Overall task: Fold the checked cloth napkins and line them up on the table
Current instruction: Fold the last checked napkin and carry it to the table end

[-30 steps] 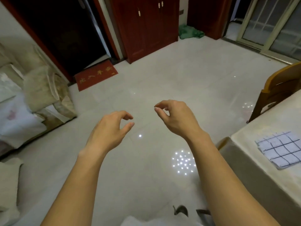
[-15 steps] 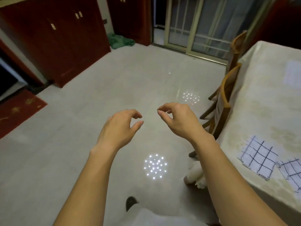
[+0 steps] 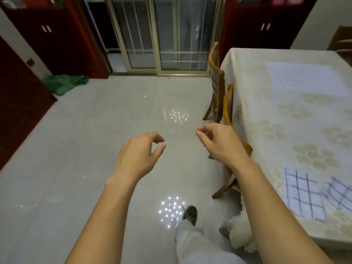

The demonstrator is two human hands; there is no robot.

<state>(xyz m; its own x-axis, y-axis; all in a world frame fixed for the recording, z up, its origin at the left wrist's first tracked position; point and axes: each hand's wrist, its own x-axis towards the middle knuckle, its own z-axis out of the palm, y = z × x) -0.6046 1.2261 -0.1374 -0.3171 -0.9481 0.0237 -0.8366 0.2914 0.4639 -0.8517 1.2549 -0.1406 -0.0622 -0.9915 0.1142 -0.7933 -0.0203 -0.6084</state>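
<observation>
A tabletop [image 3: 266, 111] under a cream flower-patterned cover fills the 3 o'clock side, with wooden chairs [image 3: 217, 82] tucked against its edge. Glossy pale floor tiles [image 3: 95, 130] run to a sliding glass door [image 3: 165, 35] at 12 o'clock and dark red cabinets [image 3: 57, 35] at 10. On the tabletop at 4 o'clock lies a folded white napkin [image 3: 302, 195] with dark check lines, a second napkin [image 3: 341, 191] just beside it, both blurred. A larger pale checked cloth [image 3: 304, 79] lies flat at 2. The left hand [image 3: 139, 155] and right hand [image 3: 222, 143] hang over the floor, fingers loosely curled, holding nothing.

Glossy tiled floor [image 3: 95, 130], patterned cloth over the table [image 3: 285, 121], checked cloth napkins [image 3: 302, 195], varnished wooden chairs [image 3: 217, 80].
</observation>
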